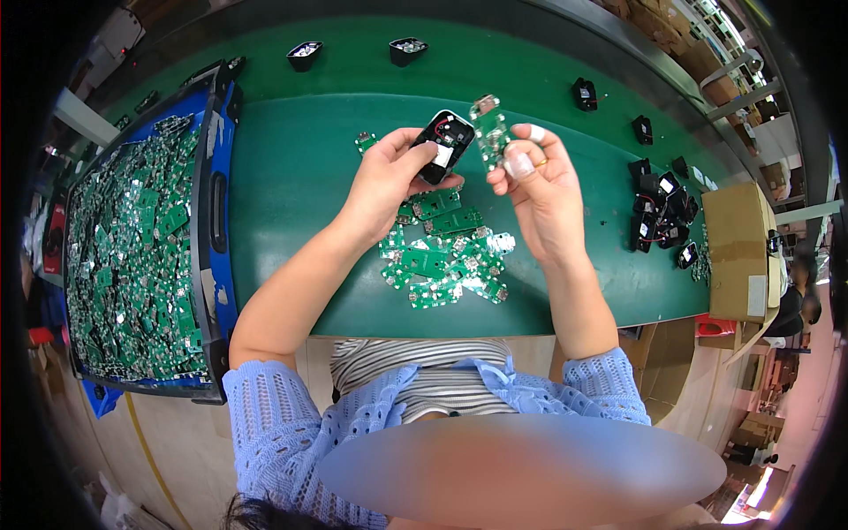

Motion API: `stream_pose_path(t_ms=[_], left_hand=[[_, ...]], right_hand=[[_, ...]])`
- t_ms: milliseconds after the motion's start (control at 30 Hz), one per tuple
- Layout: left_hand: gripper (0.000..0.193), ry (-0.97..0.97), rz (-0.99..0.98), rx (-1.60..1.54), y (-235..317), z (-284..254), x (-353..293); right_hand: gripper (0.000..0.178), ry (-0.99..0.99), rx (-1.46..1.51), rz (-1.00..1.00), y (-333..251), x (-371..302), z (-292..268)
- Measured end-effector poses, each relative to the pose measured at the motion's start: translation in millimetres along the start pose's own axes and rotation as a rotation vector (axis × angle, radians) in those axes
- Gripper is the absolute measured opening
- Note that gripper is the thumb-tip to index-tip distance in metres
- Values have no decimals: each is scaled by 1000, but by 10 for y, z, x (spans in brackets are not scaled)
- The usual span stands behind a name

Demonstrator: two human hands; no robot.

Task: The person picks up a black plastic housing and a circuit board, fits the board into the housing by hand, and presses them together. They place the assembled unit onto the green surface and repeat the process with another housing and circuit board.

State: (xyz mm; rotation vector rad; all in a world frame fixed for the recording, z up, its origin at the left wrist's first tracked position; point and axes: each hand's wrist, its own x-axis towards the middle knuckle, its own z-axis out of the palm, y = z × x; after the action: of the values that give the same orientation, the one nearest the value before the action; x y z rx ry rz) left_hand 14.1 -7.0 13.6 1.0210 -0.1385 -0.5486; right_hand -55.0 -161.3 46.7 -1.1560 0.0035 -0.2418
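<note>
My left hand [389,181] is closed around a black plastic housing [452,134], its open side facing up. Inside the housing a white block and a thin red wire show, with my left thumb pressed near the block. Just to the right, my right hand [543,181] pinches a green circuit board [488,128] by its lower end, between thumb and fingers. The board stands nearly upright, apart from the housing. Below both hands a loose pile of green circuit boards [426,261] lies on the green table [291,185].
A blue-edged black crate [219,212] heaped with circuit boards stands at the left. Several black housings [649,208] are clustered at the right, beside a cardboard box [738,252]. More housings [305,55] sit along the green surface [486,53] at the back.
</note>
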Motion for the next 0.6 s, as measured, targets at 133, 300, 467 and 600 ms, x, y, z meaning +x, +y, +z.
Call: stream_pose_path(t_ms=[133,300,467,600], left_hand=[[22,0,45,70,-2,9,-14],[21,2,102,126,7,28,-42],[19,11,118,201,9,20,-49],[21,40,126,209,-25,-12,-17]], right_hand=[[26,-30,60,155,52,63,-9],[23,-28,158,270,104,72,-6],[22,-15,175,296,114,52,13],[22,-30,125,285,126,35,55]])
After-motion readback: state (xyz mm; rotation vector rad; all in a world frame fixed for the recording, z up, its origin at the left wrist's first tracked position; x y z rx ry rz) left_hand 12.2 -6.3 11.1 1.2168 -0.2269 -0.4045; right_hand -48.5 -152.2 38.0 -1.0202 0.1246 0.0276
